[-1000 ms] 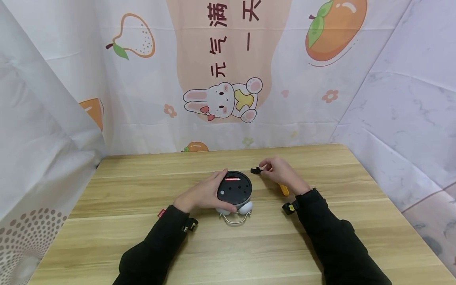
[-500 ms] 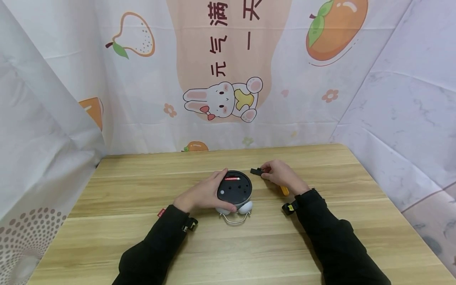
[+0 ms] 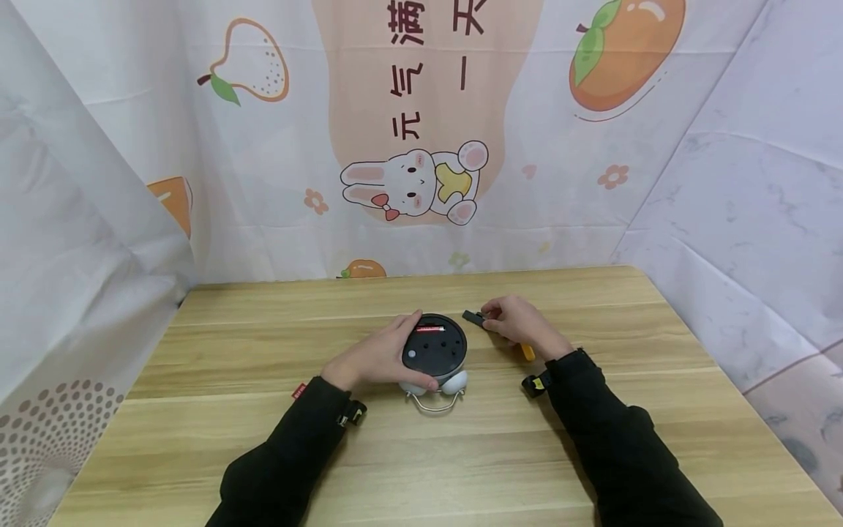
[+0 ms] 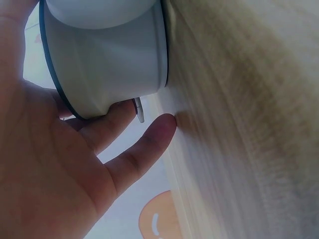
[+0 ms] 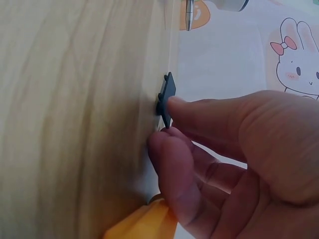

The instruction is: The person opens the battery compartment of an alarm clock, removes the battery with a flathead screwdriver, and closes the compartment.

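Twin-bell alarm clock on a wood-grain table (image 3: 421, 476). At the near side, a wire handle (image 3: 432, 408) and white bells (image 3: 454, 383) were pointed toward the two black sleeves (image 3: 283, 454). The twin-bell alarm clock (image 3: 435, 359) was laid face down near the middle, its black back uppermost. Its left side was gripped by the left hand (image 3: 378, 356), with the thumb placed on the near side beside the bells and the fingers curled along the far-left rim. In the back's far part, a battery compartment was seen uncovered; one red-and-white battery (image 3: 431, 329) was contained in it, the remainder being too small to be made out. To the right, an orange object (image 3: 527, 352) was partly hidden by the right hand (image 3: 520, 322). By this hand the black battery cover (image 3: 473, 318) was pinched, thumb against bent fingers, tilted close to the tabletop; whether contact was made could not be told. The step in hand was judged to be the handling of the cover; for the next move, a secure pinch, tabs aligned with the compartment, and a steadied clock would be called for. Farthest, a printed cloth (image 3: 263, 168) was hung.
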`<state>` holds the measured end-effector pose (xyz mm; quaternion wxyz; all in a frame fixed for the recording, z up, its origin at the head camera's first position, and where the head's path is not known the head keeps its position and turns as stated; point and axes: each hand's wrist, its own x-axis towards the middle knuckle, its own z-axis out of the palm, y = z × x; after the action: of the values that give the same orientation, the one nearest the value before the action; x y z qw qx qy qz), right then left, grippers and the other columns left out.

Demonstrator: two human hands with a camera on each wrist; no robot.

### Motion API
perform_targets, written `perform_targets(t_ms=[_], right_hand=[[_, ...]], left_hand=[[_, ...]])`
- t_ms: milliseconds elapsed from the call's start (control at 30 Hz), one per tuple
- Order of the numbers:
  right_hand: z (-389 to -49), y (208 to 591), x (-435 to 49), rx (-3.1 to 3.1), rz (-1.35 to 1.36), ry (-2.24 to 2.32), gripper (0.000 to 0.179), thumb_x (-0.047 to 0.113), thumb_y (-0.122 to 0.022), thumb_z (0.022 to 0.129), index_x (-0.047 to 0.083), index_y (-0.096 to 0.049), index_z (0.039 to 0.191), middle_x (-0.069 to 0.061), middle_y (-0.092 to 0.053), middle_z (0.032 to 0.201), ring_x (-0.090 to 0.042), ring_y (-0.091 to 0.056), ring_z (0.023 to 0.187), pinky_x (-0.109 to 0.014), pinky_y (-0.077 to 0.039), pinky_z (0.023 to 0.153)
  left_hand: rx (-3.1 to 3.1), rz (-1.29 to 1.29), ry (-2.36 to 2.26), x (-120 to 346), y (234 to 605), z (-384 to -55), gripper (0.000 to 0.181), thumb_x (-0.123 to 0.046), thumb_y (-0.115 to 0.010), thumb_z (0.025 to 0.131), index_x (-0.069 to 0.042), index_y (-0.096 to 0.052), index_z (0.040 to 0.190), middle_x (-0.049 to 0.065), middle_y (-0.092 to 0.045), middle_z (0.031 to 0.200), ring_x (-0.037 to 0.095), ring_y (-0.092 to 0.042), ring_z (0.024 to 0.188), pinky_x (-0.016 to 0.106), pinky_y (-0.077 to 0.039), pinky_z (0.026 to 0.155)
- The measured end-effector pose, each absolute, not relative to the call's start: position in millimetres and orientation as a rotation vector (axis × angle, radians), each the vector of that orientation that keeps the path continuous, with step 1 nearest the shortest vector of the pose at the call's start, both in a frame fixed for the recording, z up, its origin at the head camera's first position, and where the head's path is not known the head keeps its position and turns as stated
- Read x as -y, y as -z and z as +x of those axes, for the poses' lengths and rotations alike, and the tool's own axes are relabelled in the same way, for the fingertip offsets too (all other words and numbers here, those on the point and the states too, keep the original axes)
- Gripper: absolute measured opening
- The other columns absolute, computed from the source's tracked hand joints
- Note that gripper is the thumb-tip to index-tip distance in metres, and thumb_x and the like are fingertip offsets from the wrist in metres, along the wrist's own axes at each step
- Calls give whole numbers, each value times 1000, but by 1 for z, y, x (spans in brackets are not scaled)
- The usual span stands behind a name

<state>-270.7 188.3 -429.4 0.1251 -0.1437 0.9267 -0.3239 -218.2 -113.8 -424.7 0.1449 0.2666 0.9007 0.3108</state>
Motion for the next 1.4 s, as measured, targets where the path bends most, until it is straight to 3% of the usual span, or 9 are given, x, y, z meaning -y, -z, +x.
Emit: perform_targets(t_ms=[233,500,667,867,1067,1233,1400], right_hand=[[-272,428,-188,-2691,-418,967,33,7,-65,100,-4,-62,131,-16,-67,105,-20,-60,58,-34,-53,53],[-274,422,-187,-2863,-465,928,29,10,-68,97,0,-68,124,-12,-69,100,-24,-63,83,-35,-50,68],[-274,422,-189,-2967,-480,918,36,14,-72,95,1,-67,128,-19,-66,117,-35,-62,100,-45,-50,82],[-268,421,-201,-3019,-469,816,58,18,-78,92,1,-55,142,-28,-50,139,-49,-39,130,-60,-32,106],[-261,421,-219,-2956,-437,755,82,22,-82,88,0,-38,153,-33,-44,138,-51,-36,127,-62,-35,102],[-257,419,-230,-2888,-408,705,88,24,-81,88,-5,-32,155,-35,-45,134,-49,-41,122,-59,-41,96],[-256,416,-238,-2804,-426,682,93,28,-80,90,-12,-26,154,-37,-50,134,-49,-48,122,-59,-42,100]], left_hand=[[-2582,763,-926,114,424,-218,131,-69,-84,67,-14,-16,164,3,-31,160,21,-44,134,43,-43,106],[-2584,768,-921,114,423,-218,131,-70,-84,67,-13,-16,164,4,-32,160,21,-43,135,44,-42,106],[-2597,780,-884,114,424,-219,131,-72,-82,67,-14,-16,164,7,-31,161,22,-43,136,44,-42,107],[-2597,789,-879,114,425,-219,130,-70,-83,67,-15,-17,164,8,-29,162,23,-41,138,44,-40,108],[-2600,793,-873,114,425,-219,130,-71,-83,67,-16,-16,164,7,-29,162,22,-41,138,44,-40,109],[-2603,789,-865,115,425,-220,131,-73,-82,66,-19,-14,165,6,-28,163,21,-40,139,43,-40,109],[-2594,783,-879,115,424,-219,131,-72,-82,67,-18,-14,165,7,-29,162,22,-41,138,43,-41,108]])
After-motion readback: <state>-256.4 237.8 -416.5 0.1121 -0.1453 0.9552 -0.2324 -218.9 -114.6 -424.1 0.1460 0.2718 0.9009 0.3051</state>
